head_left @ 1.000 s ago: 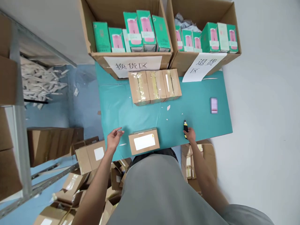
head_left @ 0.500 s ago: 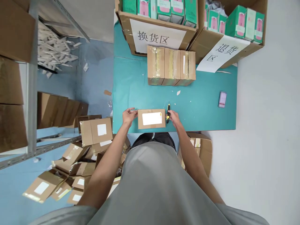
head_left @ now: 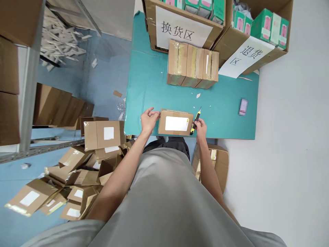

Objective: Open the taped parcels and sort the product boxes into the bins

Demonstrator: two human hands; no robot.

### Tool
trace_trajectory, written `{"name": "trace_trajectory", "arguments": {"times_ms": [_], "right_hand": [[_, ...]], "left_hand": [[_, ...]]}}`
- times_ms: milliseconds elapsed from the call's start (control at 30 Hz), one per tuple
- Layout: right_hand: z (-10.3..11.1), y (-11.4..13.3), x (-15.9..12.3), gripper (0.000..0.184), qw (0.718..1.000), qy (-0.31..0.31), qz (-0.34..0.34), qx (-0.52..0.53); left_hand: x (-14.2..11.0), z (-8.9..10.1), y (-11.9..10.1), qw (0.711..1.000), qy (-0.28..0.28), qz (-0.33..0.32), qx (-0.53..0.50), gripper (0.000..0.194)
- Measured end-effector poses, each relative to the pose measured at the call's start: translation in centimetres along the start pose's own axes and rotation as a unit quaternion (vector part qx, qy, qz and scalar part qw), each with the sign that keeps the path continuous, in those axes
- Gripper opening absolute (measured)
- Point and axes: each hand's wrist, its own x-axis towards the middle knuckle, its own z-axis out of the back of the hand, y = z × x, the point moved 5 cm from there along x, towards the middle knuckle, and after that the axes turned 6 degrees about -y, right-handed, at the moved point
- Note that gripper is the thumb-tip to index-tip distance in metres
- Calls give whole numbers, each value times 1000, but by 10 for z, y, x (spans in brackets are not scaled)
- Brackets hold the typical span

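A small cardboard box (head_left: 162,127) with a white label is at the near edge of the teal table, tilted a little. At its far left corner is my left hand (head_left: 149,120), thumb and some fingertips on the corner and another finger sticking out. My right hand (head_left: 202,128) is closed around a yellow-and-black utility knife (head_left: 195,120) beside the box's right end. The knife's blade tip points away from me, slanting right. Whether the right fingertips also touch the box is hard to tell.
Three taped cardboard boxes (head_left: 191,65) stand in a row farther back. Behind them are two large cartons (head_left: 151,31) of green packages with paper signs. A blurred small item (head_left: 243,106) lies at the right. Opened boxes (head_left: 84,176) pile up on the floor at left, near a metal shelf (head_left: 28,85).
The box has been tilted up and turned slightly. The knife has swung from nearly straight to slanting right. My left hand has closed in on the box's corner. The whole view has shifted a little.
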Motion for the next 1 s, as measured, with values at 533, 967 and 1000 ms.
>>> {"name": "trace_trajectory", "arguments": {"times_ms": [533, 967, 1000], "right_hand": [[-9, 16, 7, 33, 997, -29, 37, 64], [-21, 21, 9, 29, 1000, -24, 9, 6], [-22, 21, 10, 30, 1000, -19, 11, 6]], "left_hand": [[10, -19, 5, 998, 12, -21, 52, 36], [34, -19, -7, 997, 12, -11, 82, 60], [35, -18, -8, 997, 20, 0, 78, 61]]}}
